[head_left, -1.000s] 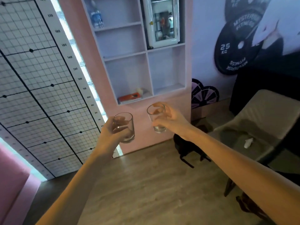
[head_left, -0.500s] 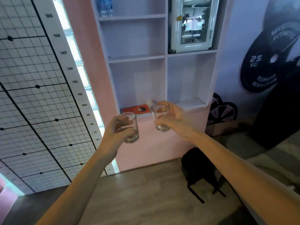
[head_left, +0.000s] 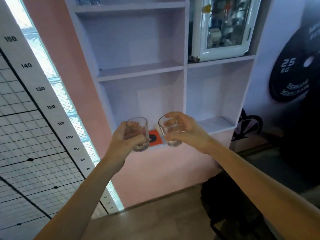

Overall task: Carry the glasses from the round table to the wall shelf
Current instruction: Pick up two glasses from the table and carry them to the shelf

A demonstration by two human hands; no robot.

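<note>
white wall shelf (head_left: 140,71) ahead, two hands (head_left: 129,138) (head_left: 187,132) each gripping one of two glasses (head_left: 138,134) (head_left: 170,131)

- White wall shelf (head_left: 140,73) recessed into a pink wall, split into open compartments in two columns.
- Lowest left compartment: an orange flat box (head_left: 155,139) with a dark round mark, lying on the board, partly hidden behind two held glasses.
- Left compartment above it: bare board.
- Top left board: a bottle's base (head_left: 87,0), cut off by the frame edge.
- Upper right compartment: a white glass-door cabinet (head_left: 223,26) standing on the board.
- Lowest right compartment: bare board.
- Wooden floor (head_left: 155,220) below, a black bag (head_left: 230,205) resting on it.
</note>
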